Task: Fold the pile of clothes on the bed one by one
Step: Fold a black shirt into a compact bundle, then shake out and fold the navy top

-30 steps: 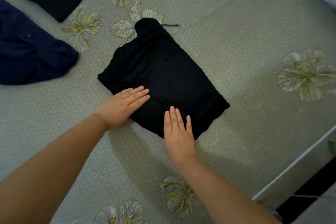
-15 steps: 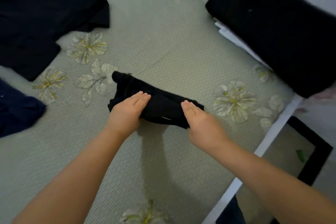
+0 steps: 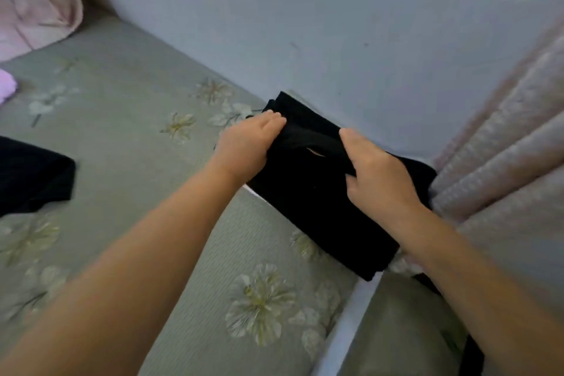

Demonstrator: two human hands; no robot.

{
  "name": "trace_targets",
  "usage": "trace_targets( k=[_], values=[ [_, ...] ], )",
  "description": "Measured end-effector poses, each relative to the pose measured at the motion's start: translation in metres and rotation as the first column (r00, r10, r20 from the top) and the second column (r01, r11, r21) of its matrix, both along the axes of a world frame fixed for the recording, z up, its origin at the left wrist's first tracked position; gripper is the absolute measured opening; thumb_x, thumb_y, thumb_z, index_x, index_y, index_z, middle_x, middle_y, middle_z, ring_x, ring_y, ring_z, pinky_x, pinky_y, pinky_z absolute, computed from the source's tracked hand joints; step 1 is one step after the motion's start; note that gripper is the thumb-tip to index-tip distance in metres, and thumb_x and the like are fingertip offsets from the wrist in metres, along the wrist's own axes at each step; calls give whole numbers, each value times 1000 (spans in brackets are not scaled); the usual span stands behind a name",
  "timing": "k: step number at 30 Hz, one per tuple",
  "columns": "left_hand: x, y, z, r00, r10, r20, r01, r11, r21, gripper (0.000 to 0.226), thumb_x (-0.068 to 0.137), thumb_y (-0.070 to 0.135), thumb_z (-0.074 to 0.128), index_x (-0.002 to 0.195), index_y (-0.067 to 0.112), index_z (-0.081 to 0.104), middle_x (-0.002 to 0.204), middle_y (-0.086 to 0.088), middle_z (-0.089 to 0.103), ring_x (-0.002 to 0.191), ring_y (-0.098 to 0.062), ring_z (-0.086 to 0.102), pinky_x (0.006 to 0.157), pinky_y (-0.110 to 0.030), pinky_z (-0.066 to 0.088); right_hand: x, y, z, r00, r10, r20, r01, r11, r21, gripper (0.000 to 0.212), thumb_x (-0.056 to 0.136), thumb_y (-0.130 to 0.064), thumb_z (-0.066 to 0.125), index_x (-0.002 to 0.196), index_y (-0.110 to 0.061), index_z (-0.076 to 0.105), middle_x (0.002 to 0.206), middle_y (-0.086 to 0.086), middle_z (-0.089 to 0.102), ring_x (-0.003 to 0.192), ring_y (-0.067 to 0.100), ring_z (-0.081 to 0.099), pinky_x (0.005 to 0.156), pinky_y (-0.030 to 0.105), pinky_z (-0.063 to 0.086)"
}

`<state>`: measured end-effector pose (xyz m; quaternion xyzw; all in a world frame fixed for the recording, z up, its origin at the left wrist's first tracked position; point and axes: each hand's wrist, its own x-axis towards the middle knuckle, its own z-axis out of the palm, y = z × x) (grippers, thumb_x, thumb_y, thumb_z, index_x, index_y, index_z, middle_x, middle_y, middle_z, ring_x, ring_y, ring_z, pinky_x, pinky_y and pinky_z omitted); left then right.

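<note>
Hands — left hand [image 3: 247,151], right hand [image 3: 377,175] — grip the folded black garment [image 3: 308,143], long axis running left-right.

Soft, dim daylight, faint shadows, motion blur throughout (worst at the wide-angle edges).

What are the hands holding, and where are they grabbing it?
Both hands hold a folded black garment over a black pile. The left hand grips its left end, the right hand its right end.

Left hand [image 3: 247,149], right hand [image 3: 377,175]: bare, forearms unsleeved, no jewellery visible
</note>
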<state>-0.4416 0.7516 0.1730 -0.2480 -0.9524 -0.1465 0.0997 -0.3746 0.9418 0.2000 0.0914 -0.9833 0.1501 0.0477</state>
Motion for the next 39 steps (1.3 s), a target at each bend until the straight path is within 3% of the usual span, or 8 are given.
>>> trace_targets(
  k=[3, 6, 9, 11, 14, 24, 32, 39],
  values=[
    [-35, 39, 13, 969, -105, -222, 116, 993, 37, 43, 62, -18, 56, 103, -10, 64, 106, -26, 65, 95, -45, 62, 72, -52, 52, -24, 35, -2, 983, 2, -186, -1, 1000, 2, 61, 61, 13, 72, 118, 17, 51, 117, 34, 55, 108, 49, 54, 90, 56, 42],
    [-59, 56, -20, 960, -130, -248, 137, 990, 11, 42, 64, -17, 58, 105, -7, 65, 108, -25, 64, 100, -44, 60, 79, -51, 50, -41, 49, -42, 985, -3, -173, 9, 999, 38, 63, 60, 10, 74, 118, 16, 51, 117, 34, 56, 108, 48, 54, 92, 56, 40],
    [-64, 57, -87, 994, -31, 109, 58, 965, -255, 57, 88, 4, 51, 141, 12, 31, 147, -13, 32, 138, -32, 23, 112, -40, 17, -43, 45, -107, 999, 16, 27, -19, 995, 102, 63, 79, -6, 64, 134, 7, 36, 137, 27, 41, 128, 40, 39, 107, 47, 30],
    [-52, 51, -135, 915, 110, 389, 99, 872, -480, 74, 93, 28, 48, 146, 29, -4, 155, -6, -2, 142, -27, -6, 114, -42, 1, -33, 42, -158, 958, -1, 288, -42, 989, 145, 65, 95, -30, 43, 146, -8, 10, 153, 17, 10, 142, 31, 9, 114, 41, 11],
    [-20, 46, -187, 799, 153, 582, 165, 874, -457, 80, 89, 55, 39, 139, 37, -20, 152, -8, -22, 140, -28, -18, 113, -44, -2, -9, 43, -214, 887, -47, 459, -37, 984, 172, 70, 95, -44, 34, 146, -19, -8, 153, 15, -12, 142, 30, -9, 114, 44, 4],
    [33, -5, -178, 898, 263, 352, -132, 926, -355, 49, 98, 36, 29, 145, 28, 17, 155, -1, 8, 142, -21, 1, 114, -42, 2, 0, -12, -199, 994, 20, 109, -37, 988, 153, 58, 77, -22, 72, 125, 4, 51, 133, 32, 43, 123, 48, 41, 98, 64, 27],
    [202, -178, -127, 679, 669, 303, -558, 738, -380, 47, 98, 33, 31, 143, 25, 25, 154, -1, 16, 142, -19, 7, 113, -37, 5, 85, -213, -146, 847, 527, 72, -523, 850, -63, 51, 70, -13, 75, 116, 4, 59, 122, 28, 55, 112, 45, 53, 88, 56, 45],
    [407, -298, -63, 446, 869, 214, -806, 494, -326, 44, 97, 29, 35, 140, 19, 34, 150, -6, 27, 140, -23, 16, 112, -36, 15, 242, -360, -95, 666, 745, 12, -744, 666, -48, 49, 75, -16, 71, 117, 4, 58, 123, 26, 56, 113, 42, 54, 90, 53, 45]
  ],
)
